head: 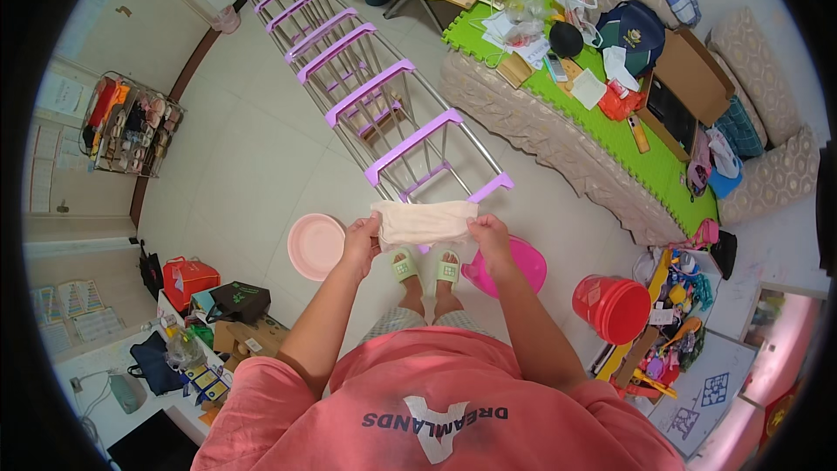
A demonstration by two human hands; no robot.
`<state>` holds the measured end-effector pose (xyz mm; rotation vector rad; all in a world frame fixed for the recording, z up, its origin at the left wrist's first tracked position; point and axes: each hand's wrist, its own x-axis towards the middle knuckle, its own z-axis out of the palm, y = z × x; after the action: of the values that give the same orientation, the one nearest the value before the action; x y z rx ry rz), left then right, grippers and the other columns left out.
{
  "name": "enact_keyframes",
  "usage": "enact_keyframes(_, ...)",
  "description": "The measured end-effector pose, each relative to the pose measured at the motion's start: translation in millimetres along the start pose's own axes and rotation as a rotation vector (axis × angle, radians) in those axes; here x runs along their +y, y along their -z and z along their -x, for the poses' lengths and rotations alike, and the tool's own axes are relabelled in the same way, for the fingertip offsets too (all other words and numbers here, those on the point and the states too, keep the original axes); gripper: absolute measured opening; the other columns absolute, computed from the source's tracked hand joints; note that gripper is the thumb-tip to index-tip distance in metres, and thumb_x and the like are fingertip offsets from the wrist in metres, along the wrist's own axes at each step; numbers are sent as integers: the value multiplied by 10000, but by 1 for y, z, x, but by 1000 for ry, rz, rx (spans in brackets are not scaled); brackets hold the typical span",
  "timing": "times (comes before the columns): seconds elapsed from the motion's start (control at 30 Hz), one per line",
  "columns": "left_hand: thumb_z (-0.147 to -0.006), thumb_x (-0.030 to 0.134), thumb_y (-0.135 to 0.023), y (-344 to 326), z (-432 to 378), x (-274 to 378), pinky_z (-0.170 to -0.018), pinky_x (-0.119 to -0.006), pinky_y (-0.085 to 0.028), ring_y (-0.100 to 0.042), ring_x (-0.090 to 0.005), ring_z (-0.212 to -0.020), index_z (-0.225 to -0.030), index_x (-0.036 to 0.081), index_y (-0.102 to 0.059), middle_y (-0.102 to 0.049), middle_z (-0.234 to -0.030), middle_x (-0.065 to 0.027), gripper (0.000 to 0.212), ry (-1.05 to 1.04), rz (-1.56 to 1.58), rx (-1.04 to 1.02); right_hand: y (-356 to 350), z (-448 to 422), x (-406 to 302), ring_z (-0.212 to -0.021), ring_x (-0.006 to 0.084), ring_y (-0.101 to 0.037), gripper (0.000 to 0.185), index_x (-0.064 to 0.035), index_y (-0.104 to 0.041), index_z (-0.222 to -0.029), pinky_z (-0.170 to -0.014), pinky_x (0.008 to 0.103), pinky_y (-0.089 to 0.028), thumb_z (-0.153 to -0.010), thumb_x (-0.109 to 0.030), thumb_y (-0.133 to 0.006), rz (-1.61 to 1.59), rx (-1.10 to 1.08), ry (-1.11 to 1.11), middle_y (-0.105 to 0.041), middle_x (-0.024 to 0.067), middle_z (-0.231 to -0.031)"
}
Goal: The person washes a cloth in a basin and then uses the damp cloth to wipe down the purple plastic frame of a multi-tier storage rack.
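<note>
A pale cream cloth [426,222] is stretched flat between my two hands, in front of my feet. My left hand [361,245] grips its left end and my right hand [492,242] pinches the right end. Just beyond the cloth stands a long metal rack [425,140] with light purple plastic crosspieces, reaching away to the upper left. On the floor left of my left hand sits a pale pink basin [316,247]. A bright pink plastic basin [523,268] lies partly hidden under my right hand and forearm.
A red bucket [611,309] stands on the right, beside a bin of toys [680,314]. A sofa with a green foam mat [588,124] holds bags, papers and an open cardboard box [693,72]. Boxes and bags, one a black bag [239,301], crowd the lower left.
</note>
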<state>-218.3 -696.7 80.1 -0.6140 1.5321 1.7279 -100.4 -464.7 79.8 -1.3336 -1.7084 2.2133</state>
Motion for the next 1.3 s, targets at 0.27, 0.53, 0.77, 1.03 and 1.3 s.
enact_keyframes(0.27, -891, 149, -647, 4, 16, 7, -659, -270, -515, -593, -108, -754, -972, 58, -539, -616, -839, -21, 163, -128, 117, -121, -10, 7, 3, -685, 87, -490, 112, -69, -537, -858, -638, 240, -405, -865, -103, -642, -182, 84, 38, -544, -8, -756)
enact_keyframes(0.53, -831, 75, -677, -57, 82, 28, -590, -217, -447, -541, -84, -704, -987, 55, -547, -619, -833, -22, 203, -716, -518, 66, 0, 38, -18, -1119, 287, -553, 365, 54, -467, -1227, -984, 398, -449, -865, 21, -503, -950, -376, -341, -536, 174, -1229)
enact_keyframes(0.77, -850, 49, -631, -96, 133, 25, -584, -245, -481, -586, -103, -747, -1027, 60, -555, -632, -1028, -73, 193, -1064, -983, -368, 11, 62, -37, -1051, 259, -600, 406, 54, -468, -1258, -943, 374, -476, -863, 0, -541, -748, -592, -347, -586, 153, -1179)
enact_keyframes(1.03, -876, 141, -664, -74, 105, 22, -821, -292, -462, -564, -107, -929, -1156, 35, -555, -604, -992, -48, 320, -387, -350, -438, 14, 73, -53, -1036, 258, -616, 394, 65, -481, -1243, -912, 386, -496, -857, -5, -513, -718, -581, -320, -603, 163, -1151)
enact_keyframes(1.3, -854, 99, -688, -77, 100, 31, -886, -289, -450, -557, -108, -991, -1275, 30, -500, -584, -1106, -24, 466, -338, -442, -718, 16, 73, -53, -1112, 244, -566, 406, -6, -498, -1233, -946, 376, -466, -833, 57, -530, -430, -208, -83, -547, 132, -1196)
